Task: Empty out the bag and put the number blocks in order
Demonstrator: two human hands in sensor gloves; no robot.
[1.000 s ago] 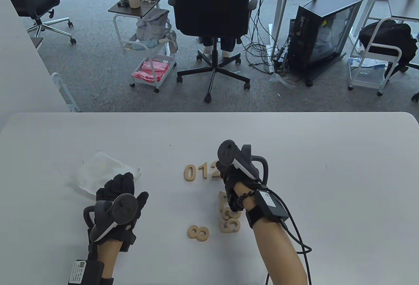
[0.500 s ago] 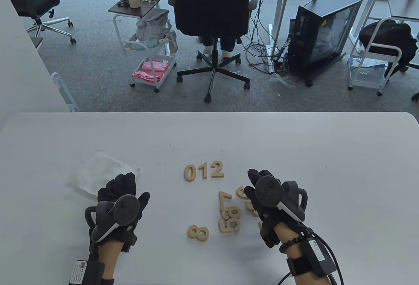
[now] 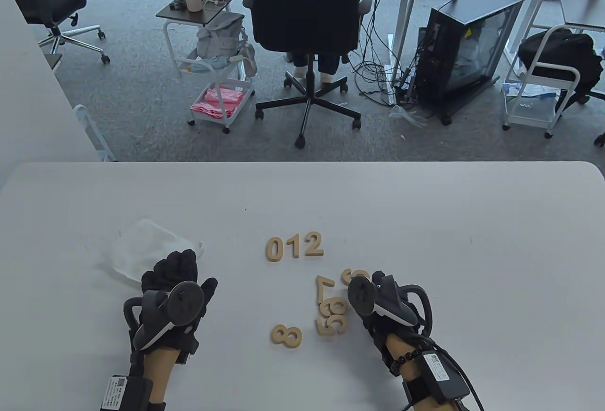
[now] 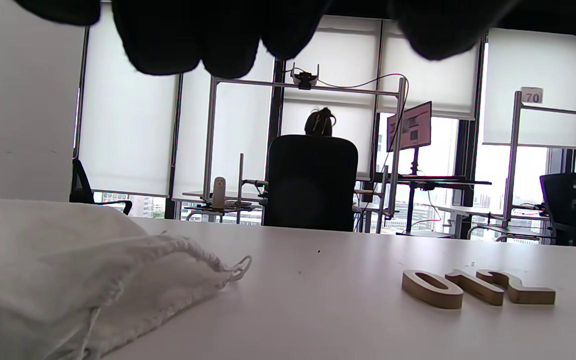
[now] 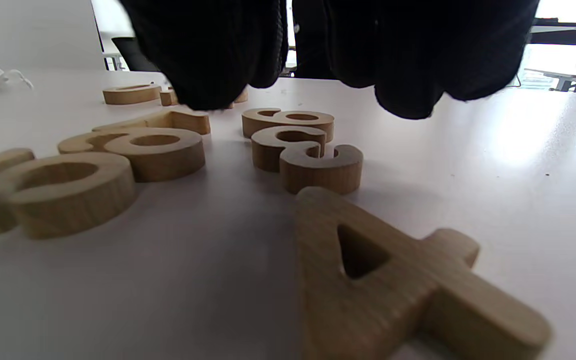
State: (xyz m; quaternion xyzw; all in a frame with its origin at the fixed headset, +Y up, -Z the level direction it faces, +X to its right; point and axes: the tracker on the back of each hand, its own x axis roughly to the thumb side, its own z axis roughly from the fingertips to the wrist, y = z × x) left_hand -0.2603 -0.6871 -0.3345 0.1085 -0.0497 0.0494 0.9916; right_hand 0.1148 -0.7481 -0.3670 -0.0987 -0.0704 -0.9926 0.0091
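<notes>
Since half a second ago our right hand (image 3: pixel 378 307) has slid a little toward us and leftward, so that it now covers the loose blocks beside the 7 block (image 3: pixel 325 286); our left hand (image 3: pixel 177 283) has kept its place. We see the right hand's fingertips (image 5: pixel 208 75) hanging just above the table (image 3: pixel 425 212) over the 3 block (image 5: pixel 308 160), not closed around any piece, so the hand reads as relaxed and empty. Nearer the wrist camera than the 3 block lies the 4 block (image 5: pixel 398 290), flat on the table. Beyond the 7 block, away from us, the 0 block (image 3: pixel 274 248), 1 block (image 3: pixel 293 246) and 2 block (image 3: pixel 313 244) stand in a neat row. On our side of the 7 block lie the 6 block (image 3: pixel 336 308) and the 5 block (image 3: pixel 333 324), touching, and the 8 block (image 3: pixel 286 336) sits apart, to their left. Well to the left of the 7 block the white bag (image 3: pixel 146 243) lies slack, and our left hand rests at its near edge with fingers loosely bent, gripping nothing that we can see.
</notes>
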